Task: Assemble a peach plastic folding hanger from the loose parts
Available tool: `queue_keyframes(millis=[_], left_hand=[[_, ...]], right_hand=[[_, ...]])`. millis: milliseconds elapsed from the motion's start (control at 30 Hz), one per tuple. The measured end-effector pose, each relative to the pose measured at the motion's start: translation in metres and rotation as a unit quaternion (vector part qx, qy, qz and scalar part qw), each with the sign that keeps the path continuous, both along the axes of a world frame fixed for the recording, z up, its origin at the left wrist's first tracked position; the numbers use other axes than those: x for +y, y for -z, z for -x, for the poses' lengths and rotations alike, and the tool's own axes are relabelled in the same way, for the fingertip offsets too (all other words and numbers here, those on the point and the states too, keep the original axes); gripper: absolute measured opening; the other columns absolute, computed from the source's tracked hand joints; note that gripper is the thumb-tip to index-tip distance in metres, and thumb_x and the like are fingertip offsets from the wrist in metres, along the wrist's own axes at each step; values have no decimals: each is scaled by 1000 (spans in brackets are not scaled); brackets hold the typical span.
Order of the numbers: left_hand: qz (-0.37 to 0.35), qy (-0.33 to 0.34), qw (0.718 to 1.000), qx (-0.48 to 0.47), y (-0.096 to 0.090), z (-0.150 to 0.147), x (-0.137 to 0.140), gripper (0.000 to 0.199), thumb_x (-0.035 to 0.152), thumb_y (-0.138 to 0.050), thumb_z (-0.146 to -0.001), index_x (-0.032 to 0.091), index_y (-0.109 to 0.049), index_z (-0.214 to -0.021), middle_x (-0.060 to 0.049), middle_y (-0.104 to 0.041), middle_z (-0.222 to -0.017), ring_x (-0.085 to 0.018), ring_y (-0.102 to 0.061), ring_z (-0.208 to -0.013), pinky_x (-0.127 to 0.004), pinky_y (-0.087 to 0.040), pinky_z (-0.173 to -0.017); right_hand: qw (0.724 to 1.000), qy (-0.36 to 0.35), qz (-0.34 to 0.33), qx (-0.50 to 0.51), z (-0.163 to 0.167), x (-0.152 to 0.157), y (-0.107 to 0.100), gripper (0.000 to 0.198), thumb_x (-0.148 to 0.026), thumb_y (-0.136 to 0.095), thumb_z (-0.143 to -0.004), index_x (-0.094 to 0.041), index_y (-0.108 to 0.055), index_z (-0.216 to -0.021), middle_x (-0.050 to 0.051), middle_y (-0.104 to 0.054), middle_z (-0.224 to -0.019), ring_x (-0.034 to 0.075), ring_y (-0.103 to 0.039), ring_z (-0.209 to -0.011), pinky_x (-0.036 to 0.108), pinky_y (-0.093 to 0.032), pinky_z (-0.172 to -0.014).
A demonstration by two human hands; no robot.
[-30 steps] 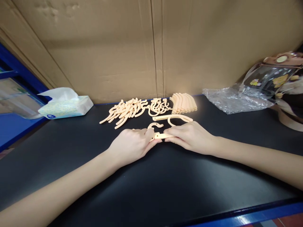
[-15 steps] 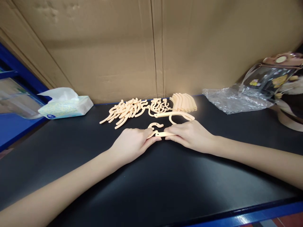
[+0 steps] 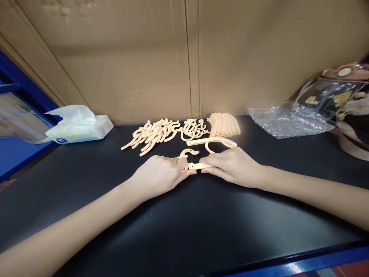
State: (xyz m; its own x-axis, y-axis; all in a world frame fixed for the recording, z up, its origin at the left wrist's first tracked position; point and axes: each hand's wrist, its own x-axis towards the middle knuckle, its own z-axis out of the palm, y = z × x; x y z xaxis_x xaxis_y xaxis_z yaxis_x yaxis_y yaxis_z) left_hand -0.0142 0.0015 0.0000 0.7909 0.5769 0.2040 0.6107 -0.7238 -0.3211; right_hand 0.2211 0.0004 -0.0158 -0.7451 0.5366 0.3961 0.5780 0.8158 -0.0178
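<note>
My left hand (image 3: 161,175) and my right hand (image 3: 232,166) meet just above the black table, both closed. Out of my right fist, towards the left, points a peach plastic hanger arm (image 3: 198,166) with a small hole near its end. That end touches a piece pinched by my left thumb and fingers, mostly hidden. A curved hanger hook (image 3: 189,152) shows just beyond my left fingertips; whether it is joined to the held piece I cannot tell. Behind my right hand lies a long hanger piece (image 3: 201,141) with a curved part beside it.
At the back lie a pile of curved hanger arms (image 3: 157,132), a heap of small hooks (image 3: 194,128) and a row of stacked arms (image 3: 225,124). A tissue pack (image 3: 83,129) stands left. Clear plastic wrap (image 3: 288,121) and a bottle (image 3: 325,94) are at right, before a cardboard wall (image 3: 129,57).
My left fingers have shifted slightly over the joint, and the held arm's end sits a little lower. Both hands keep their grip; otherwise little has moved.
</note>
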Motion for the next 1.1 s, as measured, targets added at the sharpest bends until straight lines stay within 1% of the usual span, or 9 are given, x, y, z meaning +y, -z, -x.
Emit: queue_keyframes(millis=[167,300,400,533,667,833,1000,1100], left_hand=[[-96,49,994,16,-1,0,0,45,35,-23,-103,16,-49,-72,-1,-55,-56,-16,-56,-44,-28,-23,-41],[-161,56,985,29,-1,0,-3,41,32,-28,-102,16,-49,-71,-1,-53,-56,-16,-55,-44,-28,-24,-42],[-189,61,980,32,-2,0,-5,39,31,-32,-101,16,-50,-70,0,-53,-56,-15,-54,-46,-28,-27,-44],[-185,80,979,15,-3,1,-4,40,35,-33,-101,17,-50,-70,0,-54,-57,-14,-53,-48,-28,-28,-46],[-157,99,983,-15,-2,2,0,41,38,-35,-100,17,-48,-67,2,-53,-56,-12,-52,-48,-27,-28,-46],[-137,112,983,-41,-3,3,0,38,36,-40,-98,17,-49,-67,3,-53,-55,-11,-51,-47,-26,-29,-47],[-139,115,983,-42,-4,3,-1,38,34,-41,-98,17,-49,-65,2,-52,-54,-12,-50,-48,-27,-27,-47],[-124,115,984,-50,-4,3,-2,39,33,-40,-98,17,-49,-64,2,-52,-54,-11,-51,-49,-26,-26,-47]], right_hand=[[999,5,32,-8,2,-1,-1,39,-36,-31,-102,-19,-66,-103,3,-72,-87,16,-66,-76,28,-39,-66],[998,12,57,-16,2,-1,-2,36,-35,-34,-101,-19,-65,-106,4,-72,-86,17,-65,-75,29,-40,-69],[997,9,72,-13,1,-1,-3,33,-35,-37,-100,-19,-66,-104,4,-72,-84,17,-63,-73,29,-40,-69],[996,-3,91,0,1,-2,-5,31,-35,-39,-99,-20,-67,-102,3,-71,-83,17,-61,-74,28,-40,-70],[996,-10,85,0,2,-2,-5,32,-33,-39,-100,-20,-67,-103,3,-72,-84,17,-61,-74,29,-41,-69],[997,-6,72,-10,2,-3,-4,32,-32,-38,-99,-20,-68,-102,4,-72,-83,17,-63,-73,27,-42,-66],[997,2,72,-16,3,-3,-5,33,-33,-38,-99,-19,-68,-101,4,-71,-82,17,-63,-73,27,-40,-64],[997,0,72,-8,2,-3,-5,33,-33,-38,-99,-19,-67,-103,4,-71,-82,16,-62,-70,26,-39,-62]])
